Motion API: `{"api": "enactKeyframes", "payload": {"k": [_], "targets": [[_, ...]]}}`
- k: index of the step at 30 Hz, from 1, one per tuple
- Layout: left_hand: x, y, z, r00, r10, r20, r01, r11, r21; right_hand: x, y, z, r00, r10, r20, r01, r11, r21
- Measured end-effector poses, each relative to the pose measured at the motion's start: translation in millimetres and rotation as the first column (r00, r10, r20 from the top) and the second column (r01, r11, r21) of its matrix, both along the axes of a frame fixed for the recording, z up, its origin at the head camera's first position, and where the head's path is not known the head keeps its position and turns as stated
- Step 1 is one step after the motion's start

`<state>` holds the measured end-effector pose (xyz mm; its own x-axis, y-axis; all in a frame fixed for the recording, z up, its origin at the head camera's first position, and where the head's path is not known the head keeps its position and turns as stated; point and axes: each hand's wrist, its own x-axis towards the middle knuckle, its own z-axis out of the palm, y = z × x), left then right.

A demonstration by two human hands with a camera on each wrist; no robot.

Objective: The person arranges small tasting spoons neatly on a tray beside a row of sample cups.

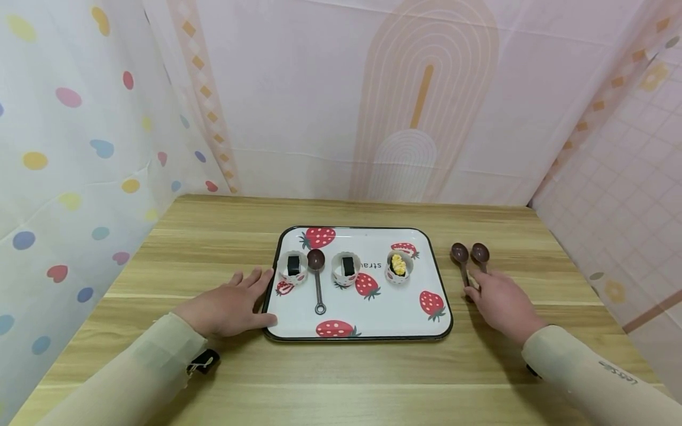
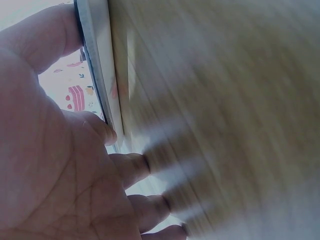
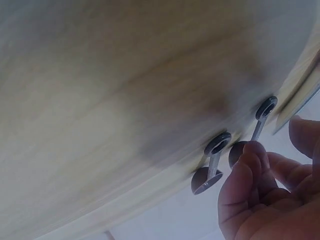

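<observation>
A white tray [image 1: 394,313] with strawberry prints and a dark rim lies on the table. My left hand [image 1: 229,305] touches its left edge, fingers spread and the thumb over the rim; the palm [image 2: 65,165] shows in the left wrist view. On the tray, a brown measuring spoon [image 1: 317,260] lies between two patterned cups with black-wrapped pieces [image 1: 293,266] [image 1: 347,266]. A third cup [image 1: 397,277] holds a yellow-topped piece. Right of the tray, my right hand [image 1: 503,305] hovers by two more brown spoons [image 1: 460,254] [image 1: 480,254]; its loosely bent fingers [image 3: 237,187] appear not to grip either handle.
The wooden table [image 1: 341,378] extends around the tray on all sides. Patterned curtains [image 1: 298,106] hang behind it and to the left and right. A black strap piece [image 1: 204,361] is at my left wrist.
</observation>
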<state>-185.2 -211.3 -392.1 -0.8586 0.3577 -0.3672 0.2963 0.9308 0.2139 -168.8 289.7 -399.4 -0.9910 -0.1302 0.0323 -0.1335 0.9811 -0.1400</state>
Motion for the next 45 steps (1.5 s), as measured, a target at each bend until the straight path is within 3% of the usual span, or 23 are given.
{"api": "enactKeyframes", "payload": {"k": [8,28,45], "targets": [[0.9,0.9,0.8,1.000,-0.004,0.000,0.004,1.000,0.005,-2.2,-0.9,0.4,0.994,-0.018,0.111,0.019,1.000,-0.011],[2.0,0.2,1.9,1.000,0.006,0.005,-0.006,1.000,0.019,-6.2,-4.7,-3.6,0.994,-0.035,0.107,0.035,0.999,-0.003],[1.7,1.3,0.5,1.000,0.017,0.016,-0.018,1.000,0.020,-10.6,-5.5,-2.2,0.983,-0.073,0.168,0.080,0.996,-0.036]]}}
